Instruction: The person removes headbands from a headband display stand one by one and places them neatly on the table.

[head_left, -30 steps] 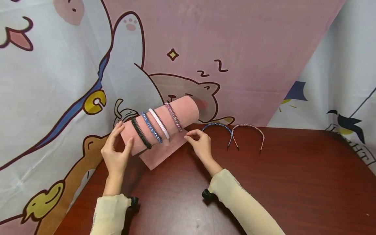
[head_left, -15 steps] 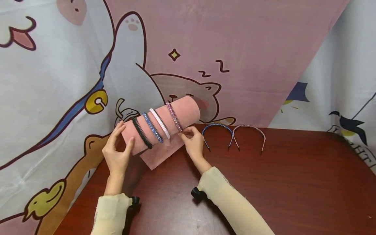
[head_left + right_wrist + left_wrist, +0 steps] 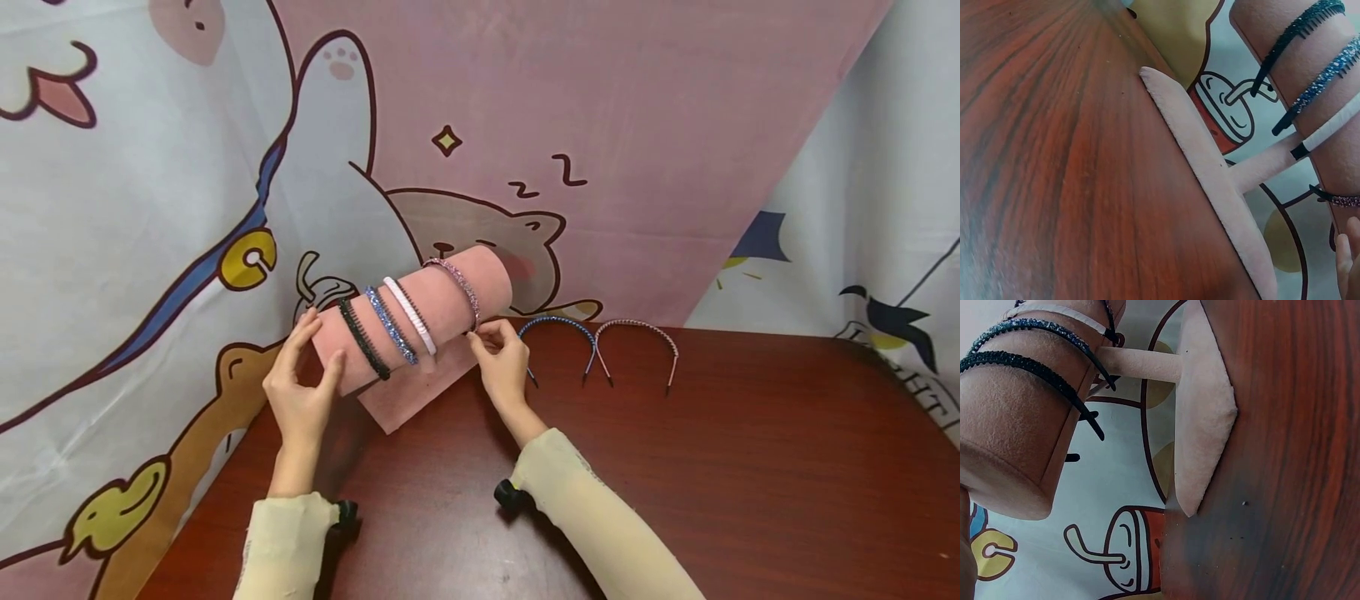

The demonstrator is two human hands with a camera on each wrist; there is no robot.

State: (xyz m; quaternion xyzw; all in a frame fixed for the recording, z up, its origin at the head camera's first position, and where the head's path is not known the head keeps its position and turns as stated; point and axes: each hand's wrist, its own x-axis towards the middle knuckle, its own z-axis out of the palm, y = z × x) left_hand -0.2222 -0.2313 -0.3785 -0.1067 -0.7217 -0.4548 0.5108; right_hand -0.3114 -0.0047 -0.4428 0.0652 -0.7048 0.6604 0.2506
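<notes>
A pink velvety headband stand [image 3: 330, 337], a roller on a post [image 3: 1141, 364] above a flat base [image 3: 1204, 412], stands on the table. My left hand [image 3: 298, 392] holds its left end, thumb on the near side, fingers on the far side. Around the roller sit a dark glitter headband [image 3: 363, 340], a blue glitter headband [image 3: 390, 327] and a white headband [image 3: 411, 317]. Farther right, a pink glitter headband [image 3: 467, 287] sits slightly askew. My right hand [image 3: 504, 367] pinches its near end; those fingertips [image 3: 1344, 259] only partly show in the right wrist view.
Behind the right hand, a blue headband [image 3: 557, 318] and a pale pink headband [image 3: 637, 322] lie on the dark red wooden table [image 3: 720, 467], touching or nearly so. A printed cloth [image 3: 637, 100] hangs along the back and sides.
My right hand has moved left to the pink glitter headband's near end, then slightly right with it. That headband has shifted right along the roller. The left hand stays on the stand.
</notes>
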